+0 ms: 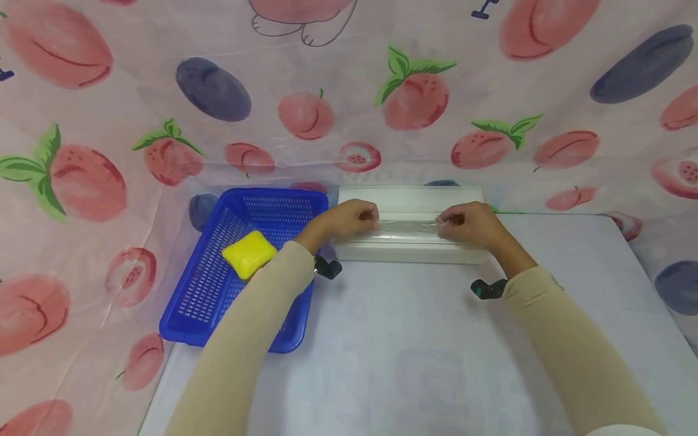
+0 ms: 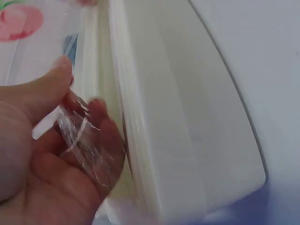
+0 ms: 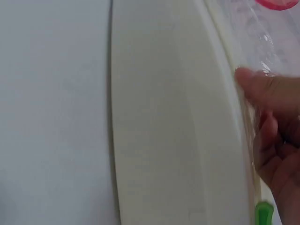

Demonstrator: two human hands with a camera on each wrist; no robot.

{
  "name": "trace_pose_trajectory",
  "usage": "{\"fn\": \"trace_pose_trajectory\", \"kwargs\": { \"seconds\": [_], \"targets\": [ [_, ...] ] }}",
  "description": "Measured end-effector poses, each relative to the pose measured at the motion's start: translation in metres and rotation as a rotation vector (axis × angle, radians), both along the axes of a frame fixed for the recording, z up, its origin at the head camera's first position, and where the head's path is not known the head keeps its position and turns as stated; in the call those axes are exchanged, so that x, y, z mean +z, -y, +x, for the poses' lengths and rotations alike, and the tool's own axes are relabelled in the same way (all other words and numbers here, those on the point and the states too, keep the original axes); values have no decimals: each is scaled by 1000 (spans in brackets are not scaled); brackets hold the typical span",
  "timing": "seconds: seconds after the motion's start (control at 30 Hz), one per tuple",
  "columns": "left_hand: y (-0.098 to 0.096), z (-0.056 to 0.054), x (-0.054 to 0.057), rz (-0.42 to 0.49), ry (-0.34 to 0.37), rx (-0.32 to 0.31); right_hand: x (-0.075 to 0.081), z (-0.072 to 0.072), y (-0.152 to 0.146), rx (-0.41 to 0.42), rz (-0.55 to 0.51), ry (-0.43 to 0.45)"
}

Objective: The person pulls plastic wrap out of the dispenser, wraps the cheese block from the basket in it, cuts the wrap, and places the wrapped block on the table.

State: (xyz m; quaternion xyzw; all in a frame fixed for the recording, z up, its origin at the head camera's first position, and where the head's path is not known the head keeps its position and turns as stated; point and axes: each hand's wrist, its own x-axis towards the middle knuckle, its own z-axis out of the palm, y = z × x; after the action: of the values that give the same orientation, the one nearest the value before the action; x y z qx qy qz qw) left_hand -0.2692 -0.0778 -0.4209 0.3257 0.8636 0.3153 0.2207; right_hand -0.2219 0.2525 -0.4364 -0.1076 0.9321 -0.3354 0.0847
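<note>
A long white cling film dispenser [image 1: 409, 253] lies at the back of the table, its lid [image 1: 409, 195] raised behind it. Clear cling film [image 1: 407, 229] stretches along the dispenser between both hands. At the left end my left hand [image 1: 349, 219] pinches the film, which bunches in wrinkles [image 2: 86, 140] over its fingers in the left wrist view. My right hand [image 1: 472, 225] pinches the film near the right end, thumb and fingers at the dispenser's back edge in the right wrist view. By that hand, a small green piece [image 3: 264, 213] shows.
A blue plastic basket [image 1: 188, 284] stands to the left, under the left forearm. A yellow pillow-shaped packet [image 1: 249, 254] lies inside it. Fruit-printed cloth [image 1: 349, 79] hangs behind and left of the white tabletop [image 1: 403, 345].
</note>
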Motion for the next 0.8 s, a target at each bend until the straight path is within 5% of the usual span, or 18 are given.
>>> {"fn": "trace_pose_trajectory", "kwargs": {
  "seconds": [0.17, 0.37, 0.63, 0.8],
  "targets": [
    [18, -2, 3, 61, 114, 78, -1, 5, -11, 24, 123, -84],
    [29, -1, 8, 86, 168, 227, 3, 7, -13, 12, 74, -120],
    [28, 3, 9, 321, 294, 400, -1, 11, -17, 14, 43, -127],
    [23, 5, 7, 404, 226, 449, 2, 15, -20, -59, 46, -226]
  ]
}}
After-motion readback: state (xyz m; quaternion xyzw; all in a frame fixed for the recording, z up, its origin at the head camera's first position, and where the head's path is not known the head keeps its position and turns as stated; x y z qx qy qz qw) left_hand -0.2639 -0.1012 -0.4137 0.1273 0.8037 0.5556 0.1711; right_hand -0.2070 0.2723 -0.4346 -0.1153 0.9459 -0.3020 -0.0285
